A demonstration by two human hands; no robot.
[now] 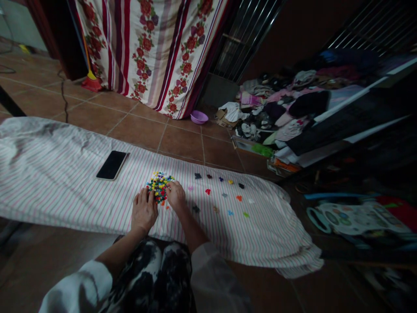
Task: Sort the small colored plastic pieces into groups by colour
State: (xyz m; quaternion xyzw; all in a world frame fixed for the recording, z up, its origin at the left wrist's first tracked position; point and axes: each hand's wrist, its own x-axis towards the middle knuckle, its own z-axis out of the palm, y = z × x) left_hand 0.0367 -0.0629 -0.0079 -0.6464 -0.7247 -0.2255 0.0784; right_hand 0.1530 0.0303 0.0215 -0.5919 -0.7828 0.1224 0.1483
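Observation:
A heap of small multicoloured pieces [158,184], too small to name exactly, lies on a striped cloth [81,195]. My left hand [144,211] rests palm down on the cloth at the heap's near left edge, its fingers stretched out and slightly apart. On the heap's right side, my right hand [176,196] has its fingers curled in and its fingertips touching the pieces. Whatever those fingertips hold is hidden. To the right, little single-colour clusters are spread in rough rows, among them a red cluster [207,191], an orange cluster [239,198] and a lime green cluster [246,214].
A dark-screened phone [112,165] lies left of the heap. Beyond the cloth, a purple basin [199,117] and a red broom [91,82] stand on the tiled floor by a floral curtain [143,52]. Clothes [276,104] are piled at the right.

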